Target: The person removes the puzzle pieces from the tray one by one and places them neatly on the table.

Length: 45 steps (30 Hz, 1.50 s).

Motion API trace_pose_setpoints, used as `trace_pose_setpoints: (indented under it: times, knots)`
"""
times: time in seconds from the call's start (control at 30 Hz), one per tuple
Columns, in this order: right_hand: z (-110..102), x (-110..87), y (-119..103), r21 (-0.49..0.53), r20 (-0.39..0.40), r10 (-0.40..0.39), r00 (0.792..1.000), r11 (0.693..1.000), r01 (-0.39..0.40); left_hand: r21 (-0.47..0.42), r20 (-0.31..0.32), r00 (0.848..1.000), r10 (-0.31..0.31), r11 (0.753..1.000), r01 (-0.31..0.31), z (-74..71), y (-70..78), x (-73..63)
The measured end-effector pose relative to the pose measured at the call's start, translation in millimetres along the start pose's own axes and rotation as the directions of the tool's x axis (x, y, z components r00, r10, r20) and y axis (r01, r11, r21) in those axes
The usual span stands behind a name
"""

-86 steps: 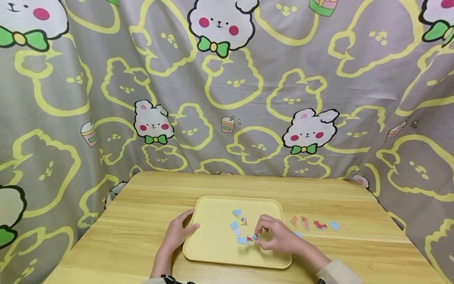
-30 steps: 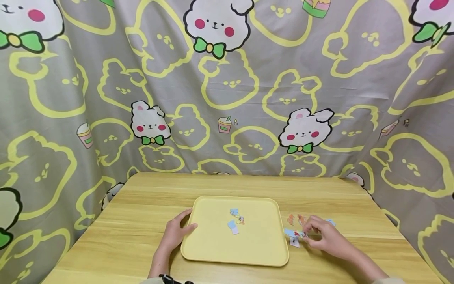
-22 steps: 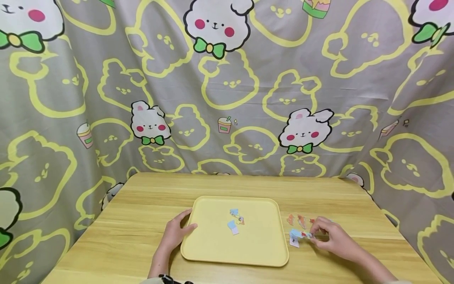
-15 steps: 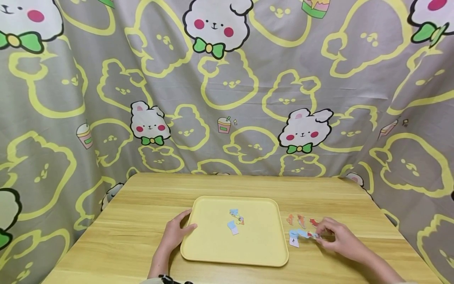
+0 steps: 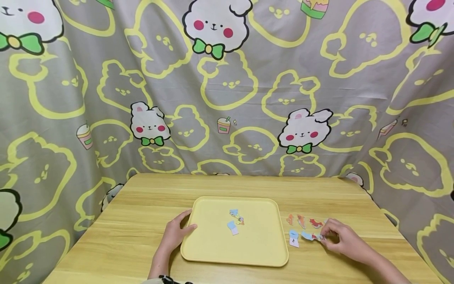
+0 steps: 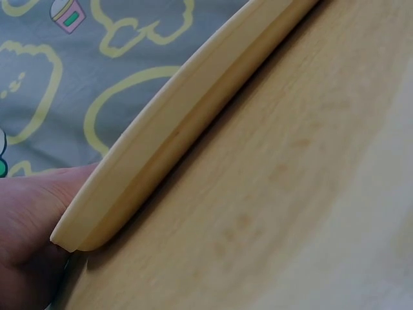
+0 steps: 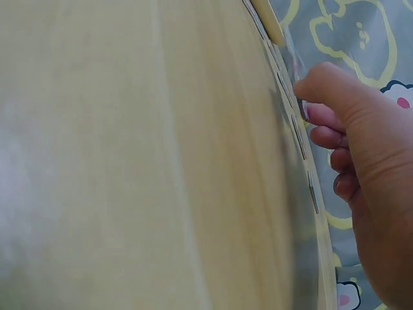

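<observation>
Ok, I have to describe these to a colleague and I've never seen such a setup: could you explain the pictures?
There is no machine here, just a person's bare left hand and right hand. The wide picture is taken from the person's head, looking forward and down; the two close ones are taken from each wrist. A wood-grain table stands before a patterned cloth. On it lies a yellow tray bearing small colourful pieces. More lie on the table to the right of the tray, including orange pieces and a red piece. The left hand rests against the tray's left edge, thumb over the rim. The right hand's fingers pinch the end of a blue-and-red piece; I can't tell whether it touches the table.
</observation>
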State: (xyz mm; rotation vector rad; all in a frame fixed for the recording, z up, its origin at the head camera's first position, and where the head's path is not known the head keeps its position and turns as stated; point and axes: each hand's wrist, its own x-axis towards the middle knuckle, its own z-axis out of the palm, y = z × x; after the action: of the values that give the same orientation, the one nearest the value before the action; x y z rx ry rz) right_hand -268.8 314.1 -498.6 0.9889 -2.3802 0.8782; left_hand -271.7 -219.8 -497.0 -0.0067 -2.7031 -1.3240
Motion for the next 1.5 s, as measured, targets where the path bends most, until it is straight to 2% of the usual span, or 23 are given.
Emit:
trace_pose_setpoints:
  times: [0.6, 1.0, 1.13, 1.5]
  knots:
    - [-0.4, -1.7, 4.7, -0.103, 0.014, -0.034, 0.999, 0.994, 0.035, 0.012, 0.0, 1.0, -0.005, 1.0, 0.005, -0.8, 1.0, 0.6]
    - [-2.4, -0.7, 1.3, -0.072, -0.001, 0.003, 1.0, 0.997, -0.003, 0.018, -0.017, 1.0, 0.024, 1.0, -0.024, -0.9, 1.3, 0.1]
    - [-3.7, 3.0, -2.1, -0.05, 0.001, 0.017, 1.0, 0.999, -0.017, 0.007, -0.014, 1.0, 0.014, 1.0, -0.014, -0.7, 1.7, -0.3]
    - [-1.5, 14.3, -7.5, -0.051, 0.004, -0.008, 1.0, 0.999, 0.008, 0.024, -0.014, 1.0, 0.018, 1.0, -0.018, -1.2, 3.2, -0.5]
